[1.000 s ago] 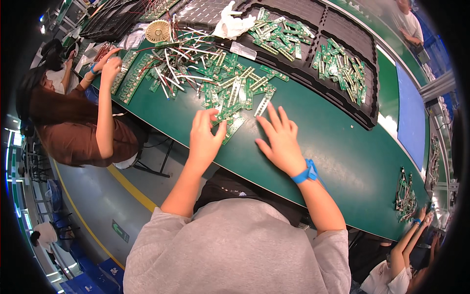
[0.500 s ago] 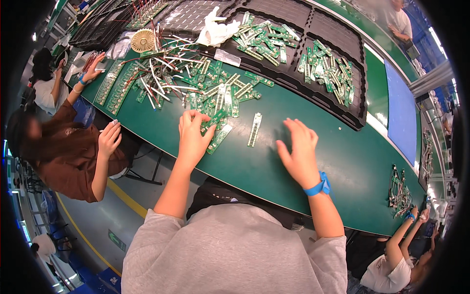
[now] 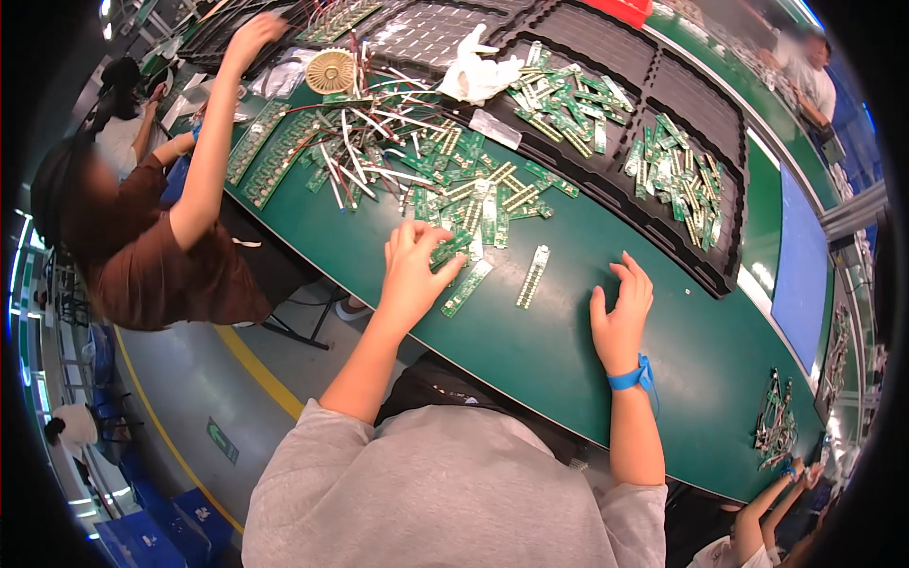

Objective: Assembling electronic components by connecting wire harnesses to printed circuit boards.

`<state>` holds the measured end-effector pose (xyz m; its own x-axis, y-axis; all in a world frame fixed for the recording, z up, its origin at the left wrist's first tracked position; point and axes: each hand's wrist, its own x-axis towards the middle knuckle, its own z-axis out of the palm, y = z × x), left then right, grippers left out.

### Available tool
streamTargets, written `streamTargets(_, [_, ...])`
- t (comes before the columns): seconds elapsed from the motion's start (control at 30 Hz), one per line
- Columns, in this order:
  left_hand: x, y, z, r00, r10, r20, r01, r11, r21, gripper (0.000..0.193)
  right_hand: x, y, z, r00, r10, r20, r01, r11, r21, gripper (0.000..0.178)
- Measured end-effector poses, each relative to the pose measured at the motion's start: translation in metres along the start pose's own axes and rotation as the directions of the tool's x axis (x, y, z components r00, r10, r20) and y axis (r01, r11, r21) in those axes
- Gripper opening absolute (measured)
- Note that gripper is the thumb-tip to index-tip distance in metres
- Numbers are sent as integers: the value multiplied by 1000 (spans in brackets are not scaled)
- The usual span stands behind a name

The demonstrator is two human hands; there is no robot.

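My left hand (image 3: 415, 276) is closed on a small green circuit board (image 3: 452, 248), pinched between thumb and fingers at the near edge of a loose pile of circuit boards (image 3: 490, 210). Beside its thumb, another board (image 3: 467, 289) lies on the green table (image 3: 559, 379). A single narrow board (image 3: 533, 277) lies apart, between my two hands. My right hand (image 3: 623, 310), with a blue band on the wrist, is open and holds nothing. Its fingers are curved, to the right of that single board.
White-sleeved wires (image 3: 355, 156) tangle left of the pile, near a round tan disc (image 3: 330, 72). A black tray (image 3: 632, 199) behind holds more boards, with a white glove (image 3: 478, 68) at its edge. A co-worker's arm (image 3: 206, 170) reaches across at left. Cables (image 3: 776, 426) lie far right.
The whole view has shifted, so the table appears lower and further right. The co-worker at left has raised an arm toward the back. My right hand's fingers now point more upward; my left keeps its board.
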<state>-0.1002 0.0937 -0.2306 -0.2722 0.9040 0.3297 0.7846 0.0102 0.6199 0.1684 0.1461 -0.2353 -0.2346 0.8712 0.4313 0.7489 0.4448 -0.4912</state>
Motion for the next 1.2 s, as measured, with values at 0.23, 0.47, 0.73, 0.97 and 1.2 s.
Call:
streamTargets(0.23, [-3, -5, 11, 998, 49, -28, -48, 999, 24, 13, 2, 5, 8, 991, 126, 39, -131, 978, 165, 31])
streamTargets(0.47, [7, -13, 0, 992, 12, -125, -17, 999, -37, 18, 1, 6, 8, 992, 126, 22, -128, 977, 168, 28])
streamTargets(0.73, [30, -44, -56, 906, -80, -415, 41, 994, -103, 21, 1, 6, 7, 992, 111, 53, -117, 985, 127, 28])
streamTargets(0.97, [82, -109, -95, 877, -141, -460, 138, 990, -40, 32, 1, 6, 7, 992, 111, 61, -117, 988, 100, 27])
streamTargets(1.2, [147, -142, -84, 976, -199, -89, 208, 972, 105, 123, 0, 6, 8, 992, 108, 62, -113, 991, 77, 27])
